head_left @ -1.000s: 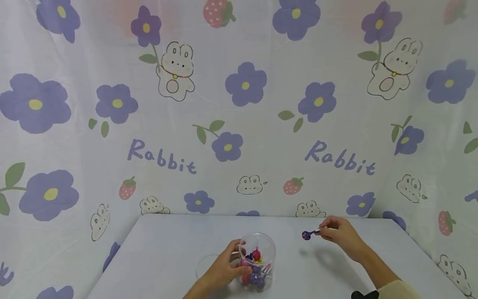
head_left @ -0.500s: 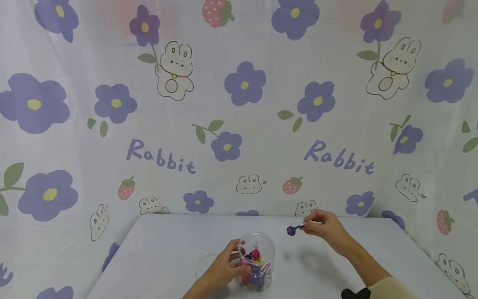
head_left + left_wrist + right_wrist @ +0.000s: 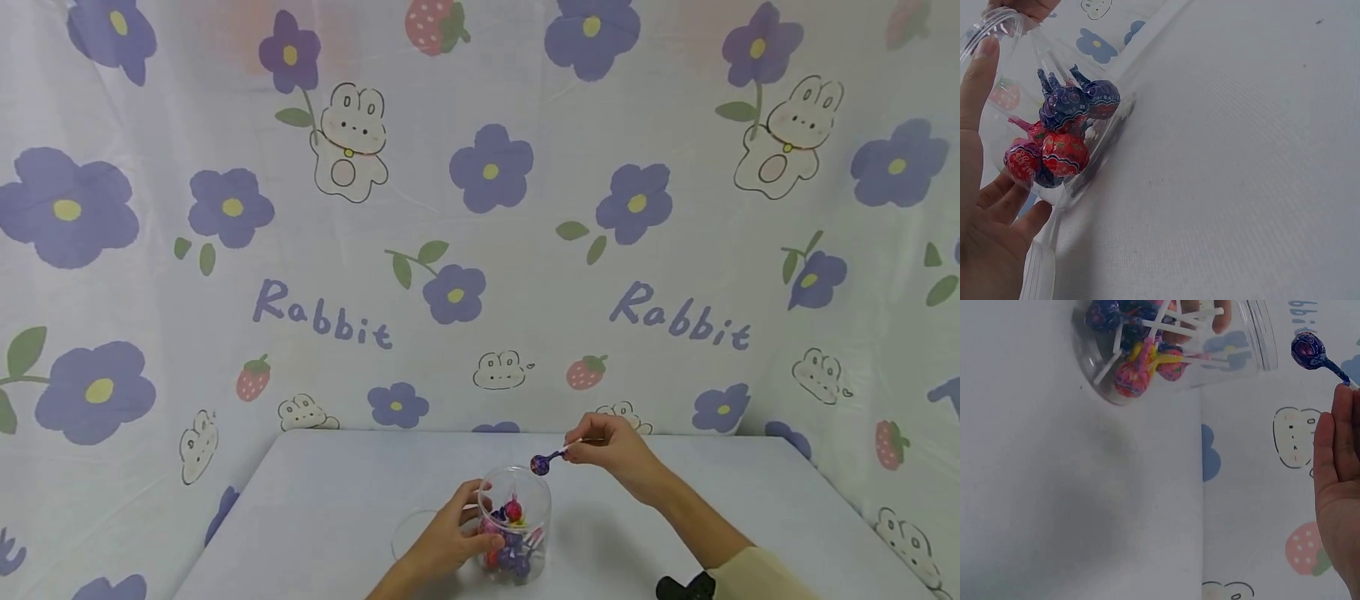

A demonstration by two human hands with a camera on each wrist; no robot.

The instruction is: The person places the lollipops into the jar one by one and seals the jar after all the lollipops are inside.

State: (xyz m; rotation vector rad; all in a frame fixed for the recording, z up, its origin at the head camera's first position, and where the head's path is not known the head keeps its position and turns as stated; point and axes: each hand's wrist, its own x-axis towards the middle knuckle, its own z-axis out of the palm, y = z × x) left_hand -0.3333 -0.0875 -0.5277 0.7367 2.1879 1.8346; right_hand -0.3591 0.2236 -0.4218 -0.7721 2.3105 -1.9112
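Observation:
My left hand holds a clear plastic jar on the table, fingers and thumb around its left side. Inside lie several wrapped lollipops, red, pink and dark purple, their white sticks showing in the right wrist view. The jar's top is uncovered. Between thumb and fingers my right hand pinches the white stick of a purple-wrapped lollipop. Its round head hangs just above the jar's back right rim, apart from it. In the right wrist view this lollipop is beyond the jar's mouth.
A clear round lid lies on the white table, left of the jar and partly behind my left hand. A cloth printed with flowers and rabbits hangs behind the table and at both sides.
My right hand has moved left with the purple lollipop, from well right of the jar to over its rim. The left hand and jar have stayed in place.

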